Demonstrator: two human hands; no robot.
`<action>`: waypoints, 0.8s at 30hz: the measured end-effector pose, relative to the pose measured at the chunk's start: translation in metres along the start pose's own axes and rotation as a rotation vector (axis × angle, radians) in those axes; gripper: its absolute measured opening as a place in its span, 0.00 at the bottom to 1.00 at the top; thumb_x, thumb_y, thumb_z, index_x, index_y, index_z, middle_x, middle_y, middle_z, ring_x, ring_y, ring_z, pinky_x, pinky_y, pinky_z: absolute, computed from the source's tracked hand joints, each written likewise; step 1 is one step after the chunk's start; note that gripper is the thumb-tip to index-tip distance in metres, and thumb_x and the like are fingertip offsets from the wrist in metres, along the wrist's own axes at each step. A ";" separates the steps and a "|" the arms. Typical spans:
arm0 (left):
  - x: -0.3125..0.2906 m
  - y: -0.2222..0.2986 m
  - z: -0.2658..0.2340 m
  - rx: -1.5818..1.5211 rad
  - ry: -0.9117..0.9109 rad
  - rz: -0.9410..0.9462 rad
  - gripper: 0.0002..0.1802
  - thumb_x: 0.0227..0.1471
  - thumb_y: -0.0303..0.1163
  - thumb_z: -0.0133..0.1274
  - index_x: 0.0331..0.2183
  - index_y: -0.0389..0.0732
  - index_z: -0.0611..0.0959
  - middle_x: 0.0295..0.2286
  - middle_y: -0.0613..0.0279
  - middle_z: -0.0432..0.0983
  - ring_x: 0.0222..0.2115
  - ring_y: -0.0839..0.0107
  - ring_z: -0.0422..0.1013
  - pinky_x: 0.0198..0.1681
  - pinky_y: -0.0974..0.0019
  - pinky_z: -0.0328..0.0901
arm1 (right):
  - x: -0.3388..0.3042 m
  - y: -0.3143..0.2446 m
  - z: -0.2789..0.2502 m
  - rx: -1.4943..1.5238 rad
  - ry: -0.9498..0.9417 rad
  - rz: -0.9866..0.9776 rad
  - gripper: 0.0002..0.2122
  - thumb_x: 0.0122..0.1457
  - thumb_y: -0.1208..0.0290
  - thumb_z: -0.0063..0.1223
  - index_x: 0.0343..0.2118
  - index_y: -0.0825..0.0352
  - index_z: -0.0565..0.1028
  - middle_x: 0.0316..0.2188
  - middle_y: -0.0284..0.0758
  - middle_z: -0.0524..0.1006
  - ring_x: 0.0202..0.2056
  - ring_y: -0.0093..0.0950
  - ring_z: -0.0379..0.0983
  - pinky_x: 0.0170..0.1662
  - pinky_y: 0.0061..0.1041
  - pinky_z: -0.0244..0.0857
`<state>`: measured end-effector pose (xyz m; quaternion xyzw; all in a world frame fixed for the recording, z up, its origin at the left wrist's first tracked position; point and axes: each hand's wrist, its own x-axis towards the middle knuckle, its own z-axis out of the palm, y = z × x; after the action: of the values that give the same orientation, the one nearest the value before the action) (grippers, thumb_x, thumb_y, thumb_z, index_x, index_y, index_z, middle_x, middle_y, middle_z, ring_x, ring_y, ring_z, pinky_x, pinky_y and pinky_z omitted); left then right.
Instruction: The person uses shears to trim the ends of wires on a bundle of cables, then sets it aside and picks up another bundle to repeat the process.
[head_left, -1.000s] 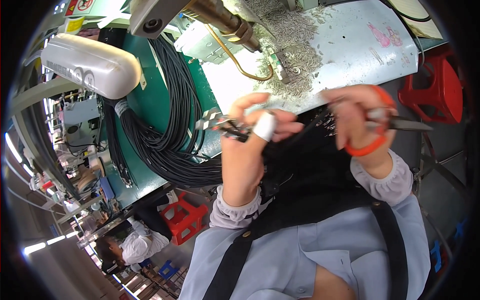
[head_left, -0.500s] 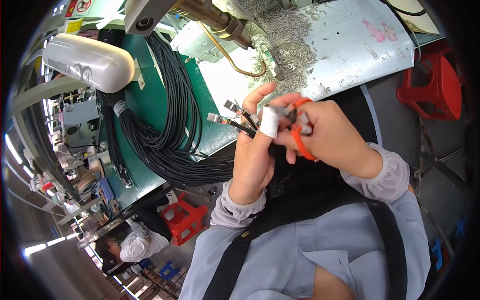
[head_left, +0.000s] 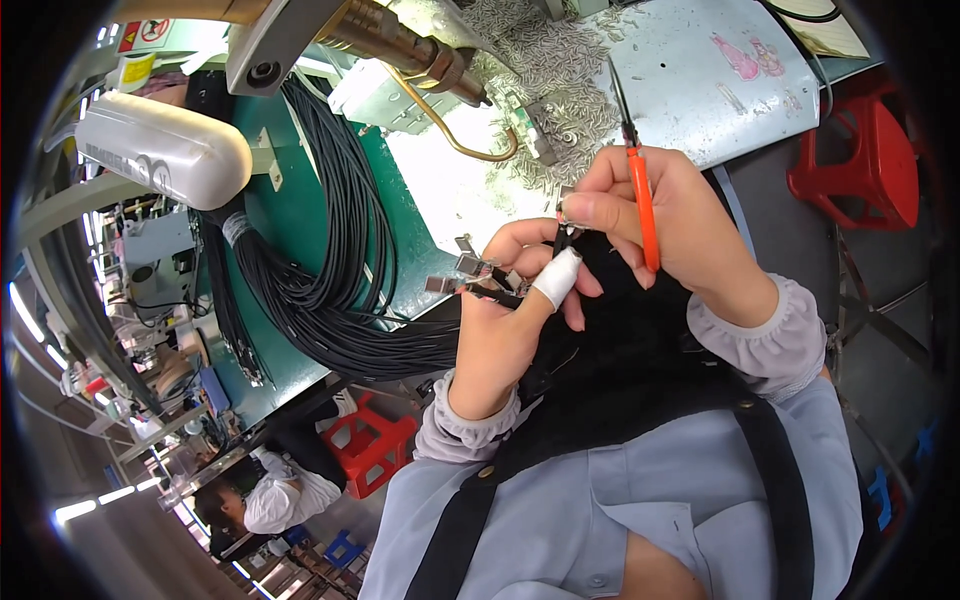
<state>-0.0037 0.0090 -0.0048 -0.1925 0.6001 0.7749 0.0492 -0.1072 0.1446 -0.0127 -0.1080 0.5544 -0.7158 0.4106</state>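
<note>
My left hand (head_left: 495, 345), its thumb wrapped in white tape, is closed around several black cables (head_left: 490, 293). Their ends stick out to the left and carry small metal connectors (head_left: 440, 284). Between the thumb and fingers of my right hand (head_left: 690, 220), another small metal connector (head_left: 566, 203) is pinched, just above the left fingers. A pair of orange-handled scissors (head_left: 641, 195) also rests in the right hand, blades together and pointing away from me. Part of the handles is hidden by the hand.
A thick bundle of black cables (head_left: 330, 335) curves over the green table (head_left: 290, 215) on the left. Many small metal pieces (head_left: 575, 95) lie heaped beside a machine head (head_left: 400, 48). A white rounded tank (head_left: 180, 150) stands left. Red stools (head_left: 865, 165) and a seated co-worker (head_left: 285, 500) are farther off.
The scissors have swung from around my right fingers, near the left thumb, to upright in the palm. My right fingers now pinch a connector, and the left hand has turned slightly.
</note>
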 end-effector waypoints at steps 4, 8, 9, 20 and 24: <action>0.000 0.005 -0.005 -0.086 0.016 0.011 0.07 0.50 0.23 0.44 0.34 0.33 0.70 0.23 0.56 0.72 0.16 0.78 0.64 0.20 0.79 0.58 | 0.008 0.021 0.004 -0.407 0.239 -0.616 0.04 0.51 0.75 0.49 0.29 0.67 0.73 0.22 0.33 0.75 0.12 0.15 0.63 0.14 0.11 0.52; 0.001 0.007 -0.007 -0.160 0.030 0.010 0.06 0.48 0.21 0.45 0.32 0.34 0.71 0.22 0.57 0.72 0.16 0.78 0.64 0.19 0.79 0.57 | 0.002 0.024 -0.005 -0.981 0.283 -1.162 0.06 0.49 0.76 0.51 0.32 0.64 0.73 0.29 0.34 0.76 0.16 0.17 0.67 0.16 0.12 0.53; 0.001 0.006 -0.007 -0.161 0.035 0.020 0.06 0.47 0.20 0.46 0.32 0.34 0.71 0.21 0.58 0.72 0.16 0.78 0.64 0.19 0.79 0.57 | 0.000 0.024 -0.006 -1.166 0.230 -1.272 0.08 0.48 0.76 0.52 0.33 0.63 0.74 0.31 0.34 0.76 0.18 0.18 0.68 0.17 0.13 0.54; -0.004 0.004 -0.001 -0.048 0.207 0.114 0.07 0.43 0.18 0.51 0.29 0.35 0.72 0.24 0.64 0.72 0.15 0.87 0.59 0.15 0.83 0.50 | 0.006 0.034 -0.005 -0.970 0.190 -1.127 0.10 0.41 0.80 0.57 0.29 0.64 0.74 0.28 0.32 0.77 0.22 0.23 0.73 0.19 0.15 0.58; -0.002 0.006 0.001 -0.017 0.237 0.113 0.08 0.42 0.18 0.52 0.28 0.36 0.73 0.24 0.66 0.72 0.15 0.88 0.58 0.14 0.83 0.49 | 0.006 0.036 -0.006 -0.820 0.142 -1.034 0.10 0.41 0.81 0.57 0.29 0.67 0.73 0.25 0.34 0.76 0.23 0.26 0.74 0.21 0.17 0.62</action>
<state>-0.0041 0.0082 0.0018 -0.2490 0.6049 0.7533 -0.0675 -0.0979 0.1430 -0.0487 -0.4602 0.6844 -0.5569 -0.0978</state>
